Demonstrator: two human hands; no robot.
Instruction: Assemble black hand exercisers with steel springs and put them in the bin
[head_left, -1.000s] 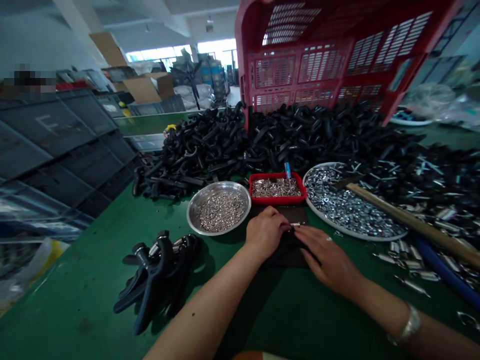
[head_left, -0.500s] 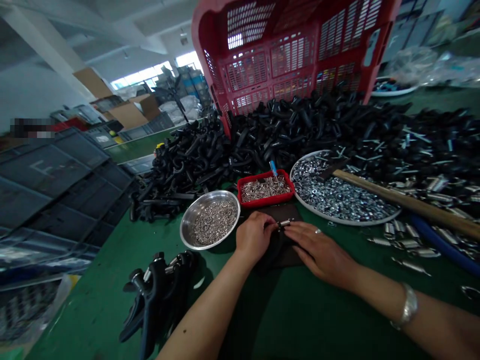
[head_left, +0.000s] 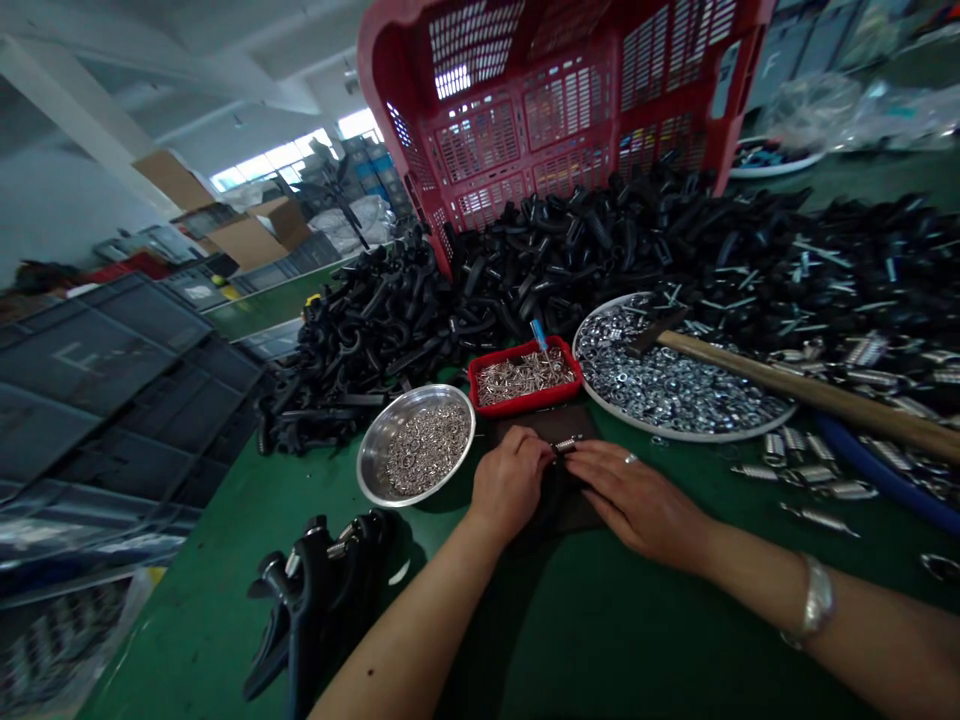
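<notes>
My left hand (head_left: 510,480) and my right hand (head_left: 637,495) meet over a dark mat (head_left: 555,425) on the green table (head_left: 600,640). Between their fingertips sits a small metal spring part (head_left: 566,444). The left hand's fingers are curled and pinch it. My right hand's fingers lie stretched along a black plastic piece (head_left: 559,490) and touch the spring; a ring and a silver bracelet show on it. Just beyond the hands are a steel bowl (head_left: 416,445) of small rings, a red tray (head_left: 525,375) of pins and a large plate (head_left: 675,385) of nuts.
A big heap of black plastic handles (head_left: 570,260) spills from a tipped red crate (head_left: 570,100). A wooden-handled hammer (head_left: 810,392) lies across the plate. Loose springs (head_left: 810,470) lie right. Assembled black clamps (head_left: 322,590) lie front left. Grey crates (head_left: 112,390) stand left.
The camera has tilted and shifted, so everything sits more to the left and lower. Both hands stay together on the spring part, with only small finger movements.
</notes>
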